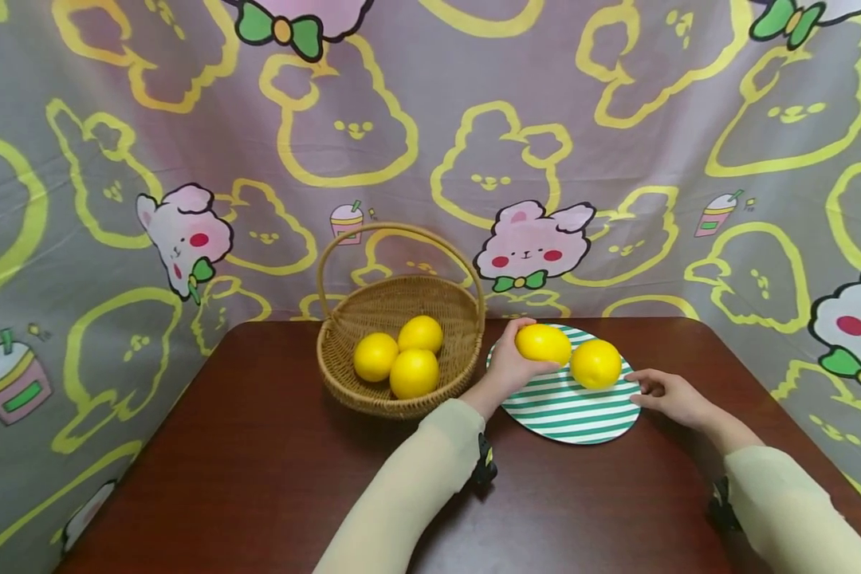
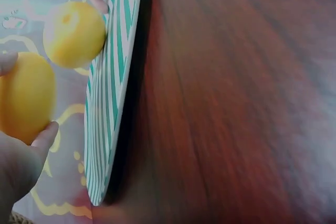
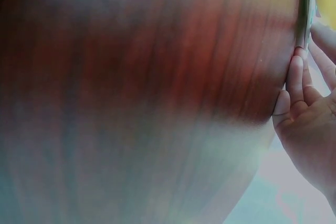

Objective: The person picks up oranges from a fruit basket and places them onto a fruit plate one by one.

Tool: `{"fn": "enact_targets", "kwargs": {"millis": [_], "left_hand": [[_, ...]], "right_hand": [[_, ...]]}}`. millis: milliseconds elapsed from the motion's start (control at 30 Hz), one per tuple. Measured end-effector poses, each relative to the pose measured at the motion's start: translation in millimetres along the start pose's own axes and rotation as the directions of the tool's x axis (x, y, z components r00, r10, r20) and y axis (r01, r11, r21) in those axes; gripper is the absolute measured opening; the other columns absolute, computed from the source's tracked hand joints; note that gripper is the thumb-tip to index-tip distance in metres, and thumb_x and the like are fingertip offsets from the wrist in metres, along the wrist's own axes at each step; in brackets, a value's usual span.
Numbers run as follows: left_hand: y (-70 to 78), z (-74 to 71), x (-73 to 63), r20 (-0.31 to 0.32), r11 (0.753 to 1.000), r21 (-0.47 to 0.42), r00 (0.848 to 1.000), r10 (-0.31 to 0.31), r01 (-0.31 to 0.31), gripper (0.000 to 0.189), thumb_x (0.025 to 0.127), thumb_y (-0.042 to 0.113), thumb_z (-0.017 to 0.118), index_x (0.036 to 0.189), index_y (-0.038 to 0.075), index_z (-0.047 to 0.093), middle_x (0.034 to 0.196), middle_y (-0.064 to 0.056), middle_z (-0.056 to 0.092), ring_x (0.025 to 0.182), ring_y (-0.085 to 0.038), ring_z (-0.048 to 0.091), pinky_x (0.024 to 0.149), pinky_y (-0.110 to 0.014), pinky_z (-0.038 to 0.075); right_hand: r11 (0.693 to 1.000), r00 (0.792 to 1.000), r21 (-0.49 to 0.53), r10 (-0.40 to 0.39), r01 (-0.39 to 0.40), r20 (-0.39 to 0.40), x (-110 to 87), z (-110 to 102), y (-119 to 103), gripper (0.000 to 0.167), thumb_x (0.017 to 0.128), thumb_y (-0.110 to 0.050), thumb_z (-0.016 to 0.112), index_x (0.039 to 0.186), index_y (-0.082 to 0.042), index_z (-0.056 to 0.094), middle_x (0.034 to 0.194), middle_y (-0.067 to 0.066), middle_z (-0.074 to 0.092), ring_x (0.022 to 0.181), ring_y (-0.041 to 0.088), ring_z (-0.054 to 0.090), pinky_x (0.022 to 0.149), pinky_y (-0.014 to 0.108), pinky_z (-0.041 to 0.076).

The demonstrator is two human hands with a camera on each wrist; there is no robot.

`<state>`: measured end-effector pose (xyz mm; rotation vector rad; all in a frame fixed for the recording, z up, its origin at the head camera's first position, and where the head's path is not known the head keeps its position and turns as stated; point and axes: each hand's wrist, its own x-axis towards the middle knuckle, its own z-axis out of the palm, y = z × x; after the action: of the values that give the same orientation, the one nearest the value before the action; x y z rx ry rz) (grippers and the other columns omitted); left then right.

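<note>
My left hand (image 1: 511, 359) grips a yellow lemon (image 1: 544, 344) with thumb and fingers, above the left part of a round plate (image 1: 570, 426) striped green and white. Beside it, a second lemon (image 1: 595, 364) rests on the plate, nearer the right. In the left wrist view the gripped lemon (image 2: 27, 98) looks oval and appears apart from the other lemon (image 2: 73, 34). My right hand (image 1: 674, 397) holds the plate's right rim. The right wrist view shows fingertips (image 3: 297, 61) against the rim (image 3: 305, 14), some at its lower side.
A wicker basket (image 1: 337, 383) with a tall arched handle (image 1: 395, 227) stands left of the plate, three lemons (image 1: 414, 373) inside. Both stand on a dark brown wooden table (image 1: 258, 462). A patterned cloth (image 1: 416, 96) hangs behind and along the sides.
</note>
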<state>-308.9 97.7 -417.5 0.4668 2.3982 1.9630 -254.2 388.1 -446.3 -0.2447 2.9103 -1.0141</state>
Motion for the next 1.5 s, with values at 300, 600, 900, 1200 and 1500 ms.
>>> {"fn": "enact_targets", "kwargs": {"millis": [300, 600, 900, 1200, 1500], "left_hand": [[-10.5, 7.4, 10.4, -0.037, 0.996, 0.038, 0.996, -0.08, 0.081, 0.074, 0.068, 0.013, 0.09, 0.131, 0.023, 0.051, 0.123, 0.006, 0.055, 0.106, -0.016, 0.054, 0.09, -0.035, 0.046], [-17.7, 17.1, 21.1, -0.06, 0.993, 0.025, 0.991, -0.116, 0.118, 0.074, 0.069, 0.014, 0.09, 0.131, 0.023, 0.051, 0.127, 0.004, 0.055, 0.112, -0.018, 0.054, 0.095, -0.035, 0.044], [-22.6, 19.4, 24.5, -0.073, 0.988, 0.042, 0.987, -0.146, 0.15, 0.073, 0.07, 0.012, 0.088, 0.133, 0.02, 0.05, 0.126, 0.001, 0.054, 0.112, -0.021, 0.053, 0.095, -0.038, 0.044], [-23.1, 22.8, 27.0, -0.076, 0.99, 0.041, 0.988, -0.131, 0.134, 0.073, 0.074, 0.01, 0.086, 0.135, 0.021, 0.049, 0.129, -0.001, 0.051, 0.113, -0.022, 0.051, 0.097, -0.04, 0.042], [-25.7, 21.4, 26.3, -0.065, 0.986, 0.113, 0.991, -0.119, 0.126, 0.074, 0.075, 0.015, 0.085, 0.138, 0.022, 0.046, 0.131, -0.001, 0.05, 0.116, -0.021, 0.051, 0.1, -0.04, 0.039]], "right_hand": [[1.0, 1.0, 0.015, 0.009, -0.01, 0.012, 2.1, 3.3, -4.3, 0.039, 0.092, -0.013, 0.067, 0.124, 0.008, 0.057, 0.091, 0.008, 0.05, 0.08, 0.024, 0.049, 0.063, 0.027, 0.043], [1.0, 1.0, -0.012, 0.008, -0.008, 0.002, -3.8, -2.4, -6.9, 0.039, 0.092, -0.013, 0.068, 0.122, 0.008, 0.057, 0.09, 0.007, 0.049, 0.08, 0.024, 0.049, 0.063, 0.028, 0.043], [1.0, 1.0, -0.003, 0.006, -0.006, 0.001, -1.2, 0.3, -1.4, 0.039, 0.092, -0.014, 0.068, 0.123, 0.007, 0.058, 0.091, 0.007, 0.05, 0.08, 0.022, 0.049, 0.063, 0.027, 0.044], [1.0, 1.0, 0.009, 0.003, -0.003, -0.006, -2.5, -1.0, -5.6, 0.037, 0.092, -0.011, 0.067, 0.122, 0.007, 0.057, 0.091, 0.008, 0.05, 0.081, 0.023, 0.049, 0.065, 0.027, 0.044], [1.0, 1.0, 0.013, 0.01, -0.01, -0.001, -2.4, 1.1, -5.3, 0.037, 0.092, -0.01, 0.066, 0.123, 0.007, 0.057, 0.092, 0.008, 0.05, 0.082, 0.023, 0.049, 0.066, 0.027, 0.045]]}}
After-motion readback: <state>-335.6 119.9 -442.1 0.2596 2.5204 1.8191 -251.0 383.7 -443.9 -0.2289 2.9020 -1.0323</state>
